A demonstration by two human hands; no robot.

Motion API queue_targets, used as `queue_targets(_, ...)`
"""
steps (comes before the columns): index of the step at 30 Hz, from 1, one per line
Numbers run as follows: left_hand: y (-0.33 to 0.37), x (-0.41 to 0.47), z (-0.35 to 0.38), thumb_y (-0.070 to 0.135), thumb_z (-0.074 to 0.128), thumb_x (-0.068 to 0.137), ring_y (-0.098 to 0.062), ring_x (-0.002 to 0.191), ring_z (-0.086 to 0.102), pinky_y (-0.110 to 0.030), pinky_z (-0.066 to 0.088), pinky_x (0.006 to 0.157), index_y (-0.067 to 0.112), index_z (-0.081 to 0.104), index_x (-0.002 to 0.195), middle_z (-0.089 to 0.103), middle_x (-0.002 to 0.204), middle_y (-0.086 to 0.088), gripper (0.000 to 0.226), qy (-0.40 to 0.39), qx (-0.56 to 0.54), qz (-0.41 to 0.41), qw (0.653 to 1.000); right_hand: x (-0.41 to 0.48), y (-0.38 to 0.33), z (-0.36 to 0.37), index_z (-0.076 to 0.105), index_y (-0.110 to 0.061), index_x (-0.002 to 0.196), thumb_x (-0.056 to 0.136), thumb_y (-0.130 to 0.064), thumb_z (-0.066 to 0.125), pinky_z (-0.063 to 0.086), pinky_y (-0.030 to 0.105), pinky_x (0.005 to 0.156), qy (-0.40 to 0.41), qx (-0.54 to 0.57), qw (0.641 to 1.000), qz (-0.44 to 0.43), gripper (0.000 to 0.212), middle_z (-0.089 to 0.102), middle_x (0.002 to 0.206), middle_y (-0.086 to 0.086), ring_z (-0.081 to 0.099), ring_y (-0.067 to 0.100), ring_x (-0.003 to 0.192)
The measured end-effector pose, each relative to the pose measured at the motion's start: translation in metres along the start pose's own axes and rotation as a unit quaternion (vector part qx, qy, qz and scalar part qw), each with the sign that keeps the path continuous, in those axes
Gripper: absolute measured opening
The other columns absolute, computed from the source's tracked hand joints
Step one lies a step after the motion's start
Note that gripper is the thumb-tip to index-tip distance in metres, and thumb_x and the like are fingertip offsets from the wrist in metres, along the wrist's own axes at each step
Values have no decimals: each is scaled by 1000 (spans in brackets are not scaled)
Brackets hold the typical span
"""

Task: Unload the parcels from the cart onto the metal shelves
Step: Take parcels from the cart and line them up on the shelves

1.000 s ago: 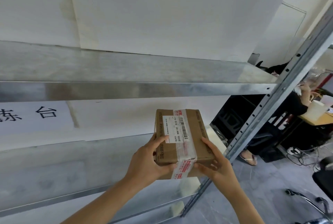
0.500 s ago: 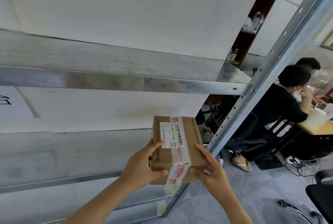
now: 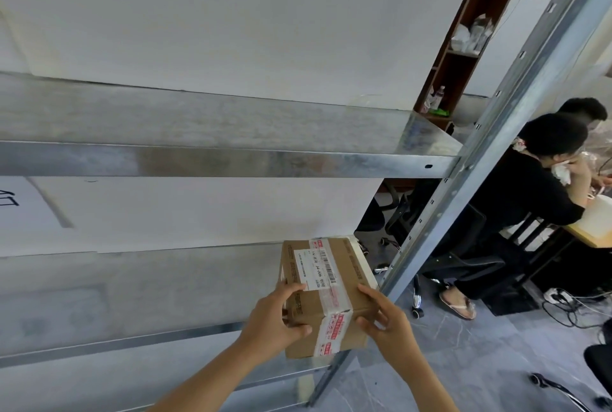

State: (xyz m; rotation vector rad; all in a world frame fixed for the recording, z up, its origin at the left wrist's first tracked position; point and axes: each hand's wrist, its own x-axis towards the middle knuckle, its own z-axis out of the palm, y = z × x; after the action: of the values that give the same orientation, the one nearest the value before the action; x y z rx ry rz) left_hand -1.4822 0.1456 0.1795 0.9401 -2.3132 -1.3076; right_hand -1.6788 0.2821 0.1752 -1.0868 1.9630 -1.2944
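A small brown cardboard parcel (image 3: 326, 292) with a white address label and red-printed tape is held at the right end of the middle metal shelf (image 3: 139, 289). My left hand (image 3: 276, 319) grips its left near corner, thumb on the front face. My right hand (image 3: 385, 325) grips its right near edge. The parcel's near part hangs over the shelf's front lip; whether its far part rests on the shelf I cannot tell. The cart is out of view.
An upper metal shelf (image 3: 215, 133) runs above the parcel. A slotted steel upright (image 3: 470, 159) slants just right of it. White boards back the shelves. Behind the rack two people sit at a desk (image 3: 543, 186), with cables and chair wheels on the grey floor.
The parcel has moved forward and down toward the middle shelf with both hands on it. My view has swung right, showing more of the seated people.
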Motion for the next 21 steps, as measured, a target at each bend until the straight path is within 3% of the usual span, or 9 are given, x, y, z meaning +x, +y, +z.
queue_targets(4,-5,10,9,25,77,76,-12,120,51,-27,50,96,35,41,130,39,146,11,65,21,4,-11,1000,9,9,6,59,-64,97,84,12,63,50,9,76,13,11,1000,2,78,57,120,-6,61,-7,95)
queue_targets(9,-5,28,11,29,78,74,-11,120,52,-27,48,96,30,43,133,45,143,9,69,38,23,-9,999,24,18,5,53,-35,118,88,8,59,52,12,78,19,-5,1000,7,53,56,125,3,61,-6,96)
queue_targets(14,-7,41,11,26,79,74,-14,117,54,-28,51,92,29,44,131,46,142,7,67,29,14,-27,999,33,23,9,51,-40,117,89,6,58,54,13,73,46,-33,998,12,54,59,117,0,62,-5,90)
queue_targets(17,-8,47,9,27,82,70,-16,118,53,-31,52,93,29,46,128,48,140,5,69,21,0,-44,999,36,24,10,50,-42,115,90,6,57,54,13,70,48,-46,998,20,54,59,115,-3,63,4,87)
queue_targets(21,-6,50,5,25,81,71,-17,120,51,-30,50,95,26,45,131,47,141,2,71,0,4,-54,999,41,21,16,49,-28,130,93,4,53,52,15,75,65,-81,993,47,50,60,118,5,61,15,99)
